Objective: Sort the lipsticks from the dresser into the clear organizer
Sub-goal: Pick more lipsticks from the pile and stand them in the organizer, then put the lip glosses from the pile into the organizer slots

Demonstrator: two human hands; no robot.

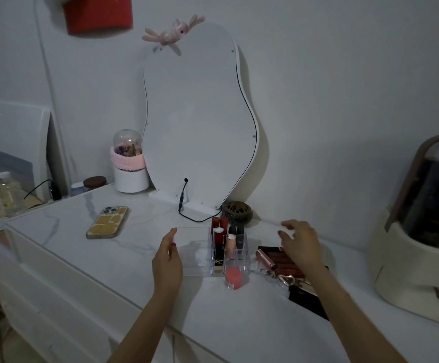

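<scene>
A: Lipsticks [231,241], several upright in the clear organizer [194,255] on the dresser [124,258], in the cells just right of our left hand's fingertips.

B: Left hand [167,260] first. We see straight, relaxed fingers laid against the organizer's left end, gripping nothing.

A: Left of those fingers, well apart, a phone [107,222] lies flat. Behind the organizer stands a wavy mirror [200,127].

B: One pink lipstick [233,278] stands just in front of the organizer, between our two hands.

A: Right hand [300,247]: fingers spread and loosely bent, hovering, nothing pinched. Whether it touches the organizer's right end we cannot tell.

B: Under that palm, loose lip tubes [281,260] lie on the dresser. Far right, a cream storage case [409,271].
</scene>
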